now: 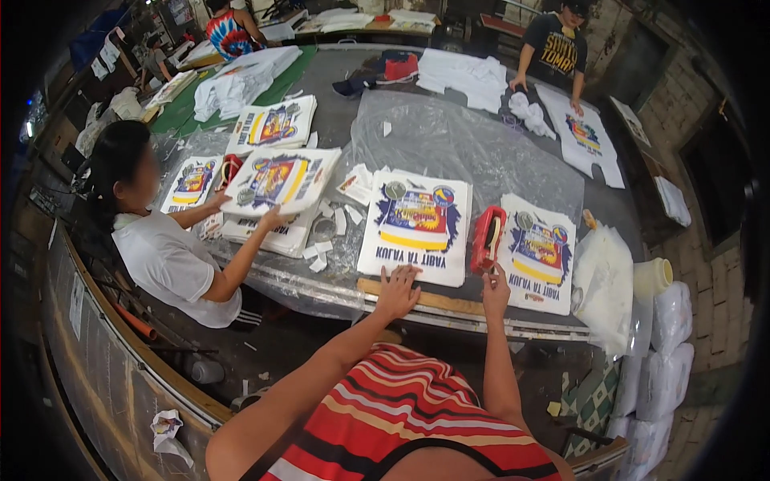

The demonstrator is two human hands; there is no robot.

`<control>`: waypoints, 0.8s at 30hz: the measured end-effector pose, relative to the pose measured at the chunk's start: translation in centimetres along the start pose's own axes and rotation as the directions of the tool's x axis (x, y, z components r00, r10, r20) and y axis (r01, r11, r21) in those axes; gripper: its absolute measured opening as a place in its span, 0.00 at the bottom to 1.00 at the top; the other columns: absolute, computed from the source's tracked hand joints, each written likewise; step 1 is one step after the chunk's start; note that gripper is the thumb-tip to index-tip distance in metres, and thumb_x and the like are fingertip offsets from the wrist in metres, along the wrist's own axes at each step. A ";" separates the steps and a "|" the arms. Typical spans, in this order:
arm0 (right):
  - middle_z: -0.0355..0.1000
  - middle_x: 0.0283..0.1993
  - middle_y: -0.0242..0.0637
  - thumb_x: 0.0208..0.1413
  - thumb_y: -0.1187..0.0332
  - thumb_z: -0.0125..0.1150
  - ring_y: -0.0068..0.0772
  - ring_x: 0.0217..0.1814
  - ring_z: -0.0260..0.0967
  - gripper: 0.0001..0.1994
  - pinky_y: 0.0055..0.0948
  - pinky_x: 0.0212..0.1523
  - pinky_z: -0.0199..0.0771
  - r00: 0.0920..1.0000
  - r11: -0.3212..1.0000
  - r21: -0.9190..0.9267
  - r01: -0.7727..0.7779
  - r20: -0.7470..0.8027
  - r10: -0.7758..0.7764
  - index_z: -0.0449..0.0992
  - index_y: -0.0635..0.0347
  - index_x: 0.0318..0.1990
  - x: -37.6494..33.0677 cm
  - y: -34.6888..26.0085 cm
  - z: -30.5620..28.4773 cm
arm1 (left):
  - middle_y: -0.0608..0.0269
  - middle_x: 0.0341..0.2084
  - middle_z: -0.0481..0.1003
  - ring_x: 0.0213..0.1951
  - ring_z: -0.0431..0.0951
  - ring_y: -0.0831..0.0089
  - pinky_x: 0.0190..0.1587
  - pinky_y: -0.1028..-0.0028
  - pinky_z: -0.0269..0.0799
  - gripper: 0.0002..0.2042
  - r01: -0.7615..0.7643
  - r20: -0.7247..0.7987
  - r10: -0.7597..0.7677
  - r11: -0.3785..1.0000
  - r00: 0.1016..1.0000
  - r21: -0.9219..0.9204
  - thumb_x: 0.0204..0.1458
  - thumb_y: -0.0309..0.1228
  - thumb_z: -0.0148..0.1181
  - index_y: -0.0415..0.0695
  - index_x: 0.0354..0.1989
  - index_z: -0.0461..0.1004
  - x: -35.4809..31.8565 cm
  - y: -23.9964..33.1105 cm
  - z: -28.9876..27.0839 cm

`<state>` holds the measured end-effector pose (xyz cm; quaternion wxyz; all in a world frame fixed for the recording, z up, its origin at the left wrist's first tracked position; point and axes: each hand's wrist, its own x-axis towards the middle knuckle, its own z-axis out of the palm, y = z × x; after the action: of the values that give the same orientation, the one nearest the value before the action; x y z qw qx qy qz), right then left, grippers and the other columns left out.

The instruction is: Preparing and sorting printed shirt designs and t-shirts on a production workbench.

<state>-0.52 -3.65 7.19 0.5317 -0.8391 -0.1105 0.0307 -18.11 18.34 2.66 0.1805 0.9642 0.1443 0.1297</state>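
My left hand lies with its fingers spread on the near edge of a stack of flat white pieces, each printed with a colourful design. Whether they are cloth or paper, I cannot tell. To the right of that stack stands a red tape dispenser with a roll in it. At the dispenser's near end my right hand has its fingers pinched together; what is between them is too small to make out. A second stack of printed white pieces lies just right of the dispenser.
A co-worker at the left lifts a printed pile. Another person handles a printed white garment across the table. Clear plastic sheeting covers the middle. A wooden strip runs along the near edge; white scraps lie leftward.
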 end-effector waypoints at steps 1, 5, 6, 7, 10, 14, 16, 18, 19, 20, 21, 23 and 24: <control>0.75 0.31 0.33 0.62 0.72 0.61 0.22 0.22 0.68 0.14 0.27 0.24 0.69 0.999 0.995 0.093 -0.031 0.018 0.029 0.79 0.57 0.55 -0.1 0.7 0.5 | 0.55 0.66 0.64 0.68 0.59 0.55 0.69 0.31 0.41 0.27 0.007 0.023 -0.007 1.000 1.000 0.001 0.61 0.47 0.51 0.53 0.67 0.63 0.1 -0.1 0.1; 0.77 0.31 0.30 0.62 0.71 0.63 0.18 0.19 0.66 0.06 0.23 0.20 0.65 0.991 0.990 0.129 -0.061 0.128 0.045 0.79 0.61 0.44 0.3 3.2 2.1 | 0.57 0.66 0.64 0.69 0.58 0.54 0.70 0.34 0.38 0.28 0.045 0.088 -0.046 0.999 0.995 0.007 0.59 0.46 0.53 0.54 0.68 0.62 1.1 -0.4 0.5; 0.77 0.31 0.30 0.61 0.70 0.64 0.18 0.19 0.66 0.07 0.22 0.20 0.64 0.986 0.983 0.167 -0.076 0.162 0.048 0.79 0.62 0.43 0.7 3.5 2.9 | 0.57 0.66 0.64 0.69 0.58 0.54 0.71 0.34 0.38 0.28 0.035 0.069 -0.035 0.999 0.997 -0.005 0.59 0.46 0.53 0.54 0.68 0.62 1.1 -0.3 0.1; 0.76 0.29 0.29 0.61 0.70 0.64 0.18 0.22 0.67 0.05 0.24 0.22 0.66 0.976 0.984 0.169 -0.061 0.218 0.023 0.79 0.61 0.40 0.9 2.7 3.5 | 0.57 0.66 0.64 0.69 0.58 0.55 0.71 0.35 0.38 0.28 0.026 0.038 -0.026 1.000 0.999 -0.012 0.58 0.45 0.54 0.54 0.68 0.62 1.7 -0.5 -0.2; 0.75 0.27 0.32 0.56 0.66 0.68 0.21 0.22 0.67 0.07 0.25 0.25 0.66 0.948 0.976 -0.015 0.218 0.239 -0.209 0.81 0.60 0.35 1.9 3.3 5.5 | 0.57 0.66 0.64 0.69 0.59 0.55 0.71 0.36 0.38 0.28 0.014 -0.009 -0.015 1.000 1.000 -0.025 0.58 0.44 0.55 0.55 0.67 0.63 2.4 -0.6 0.3; 0.74 0.27 0.35 0.55 0.67 0.67 0.23 0.26 0.71 0.07 0.27 0.29 0.69 0.924 0.986 -0.148 0.072 0.382 -0.010 0.81 0.60 0.37 2.7 0.9 6.7 | 0.55 0.66 0.64 0.68 0.60 0.55 0.70 0.37 0.40 0.28 0.019 -0.034 -0.020 1.000 0.999 -0.023 0.57 0.44 0.55 0.51 0.67 0.64 1.9 -1.0 1.0; 0.75 0.28 0.39 0.55 0.68 0.67 0.28 0.31 0.74 0.08 0.31 0.34 0.72 0.811 0.987 -0.072 -0.145 0.563 0.160 0.80 0.63 0.39 2.9 -0.7 7.1 | 0.55 0.66 0.64 0.67 0.60 0.55 0.70 0.37 0.41 0.29 0.019 -0.013 -0.019 1.000 1.000 0.000 0.57 0.44 0.56 0.46 0.66 0.64 1.7 -0.9 1.0; 0.75 0.29 0.41 0.55 0.70 0.66 0.32 0.32 0.75 0.09 0.33 0.35 0.72 0.777 0.995 -0.098 -0.006 0.626 0.066 0.77 0.63 0.42 3.6 -0.5 7.9 | 0.55 0.66 0.64 0.67 0.61 0.55 0.70 0.36 0.41 0.29 0.016 0.004 -0.016 1.000 1.000 -0.004 0.57 0.44 0.55 0.45 0.66 0.64 1.7 -0.7 0.9; 0.76 0.31 0.42 0.55 0.71 0.65 0.37 0.33 0.76 0.11 0.36 0.36 0.73 0.721 0.984 -0.099 0.149 0.692 -0.040 0.75 0.63 0.44 4.0 -0.4 8.3 | 0.55 0.66 0.64 0.67 0.61 0.55 0.70 0.36 0.41 0.29 0.016 0.004 -0.016 1.000 1.000 0.004 0.57 0.44 0.55 0.44 0.66 0.64 1.7 -0.6 0.8; 0.76 0.31 0.42 0.55 0.71 0.65 0.37 0.33 0.76 0.11 0.36 0.36 0.73 0.717 0.983 -0.104 0.149 0.697 -0.035 0.75 0.63 0.44 4.4 -0.6 9.0 | 0.55 0.66 0.64 0.67 0.61 0.56 0.70 0.36 0.42 0.29 0.015 -0.014 -0.015 1.000 1.000 0.014 0.58 0.45 0.55 0.44 0.66 0.65 1.6 -0.7 0.9; 0.77 0.31 0.44 0.55 0.72 0.65 0.42 0.34 0.76 0.12 0.38 0.36 0.73 0.670 0.963 -0.108 0.246 0.737 -0.088 0.73 0.63 0.45 4.8 -0.9 9.6 | 0.55 0.66 0.64 0.67 0.61 0.56 0.70 0.36 0.42 0.29 0.021 -0.013 -0.021 1.000 1.000 0.008 0.58 0.45 0.55 0.44 0.66 0.65 1.5 -0.9 1.0; 0.77 0.32 0.45 0.54 0.73 0.65 0.46 0.34 0.77 0.13 0.40 0.37 0.73 0.612 0.936 -0.108 0.335 0.780 -0.129 0.71 0.62 0.45 5.5 -1.6 10.7 | 0.55 0.66 0.64 0.67 0.61 0.56 0.71 0.37 0.42 0.29 0.017 -0.008 -0.017 1.000 1.000 0.022 0.58 0.46 0.55 0.44 0.66 0.65 1.3 -1.1 1.1; 0.76 0.32 0.45 0.54 0.73 0.66 0.48 0.35 0.76 0.13 0.40 0.37 0.72 0.569 0.929 -0.118 0.350 0.815 -0.111 0.69 0.62 0.45 5.8 -2.3 11.1 | 0.55 0.66 0.64 0.67 0.61 0.56 0.71 0.37 0.42 0.29 0.020 0.001 -0.020 1.000 1.000 0.018 0.58 0.46 0.55 0.44 0.66 0.65 1.3 -1.2 1.1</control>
<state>2.93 8.40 4.85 0.3076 -0.7779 -0.4481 0.3154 -16.86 19.54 1.50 0.1734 0.9644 0.1552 0.1260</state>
